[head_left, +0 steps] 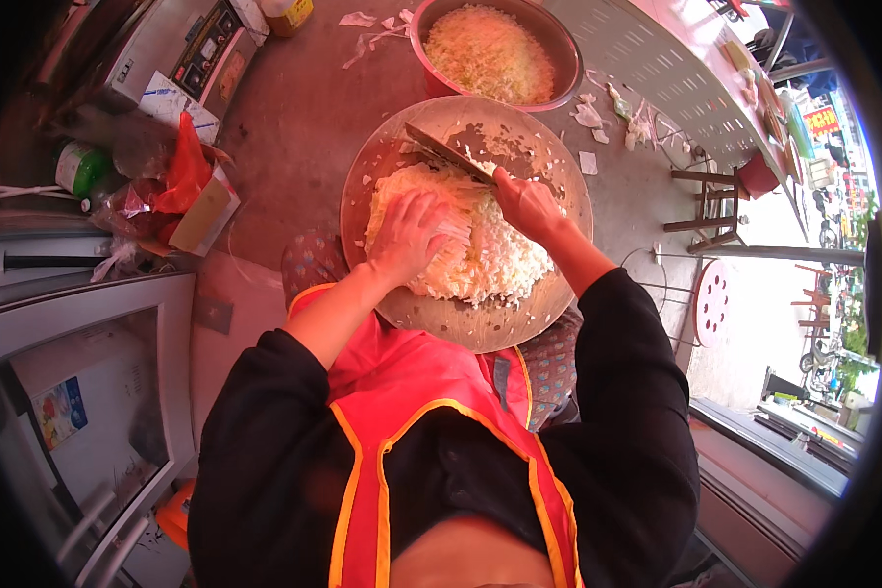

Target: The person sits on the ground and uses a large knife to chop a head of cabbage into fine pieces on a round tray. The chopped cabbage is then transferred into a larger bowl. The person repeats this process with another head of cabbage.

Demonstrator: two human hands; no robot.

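Observation:
A round chopping board (470, 334) lies before me, with a heap of finely chopped cabbage (511, 257) on its right and front part. Shredded cabbage (404, 184) is piled at the left of the heap. My left hand (409, 231) rests on this shredded part with its fingers spread and pointing away from me. In my right hand (527, 206) is the handle of a cleaver (448, 153). Its blade slants away to the upper left, above the far edge of the cabbage, and bits of cabbage cling near it.
Beyond the board stands a metal basin (575, 73) full of chopped cabbage. At the left are a cardboard box (204, 209) with plastic bags, a green bottle (81, 170) and a glass-doored cabinet (180, 360). A wooden stool (713, 209) and a round stool seat (709, 303) stand at the right.

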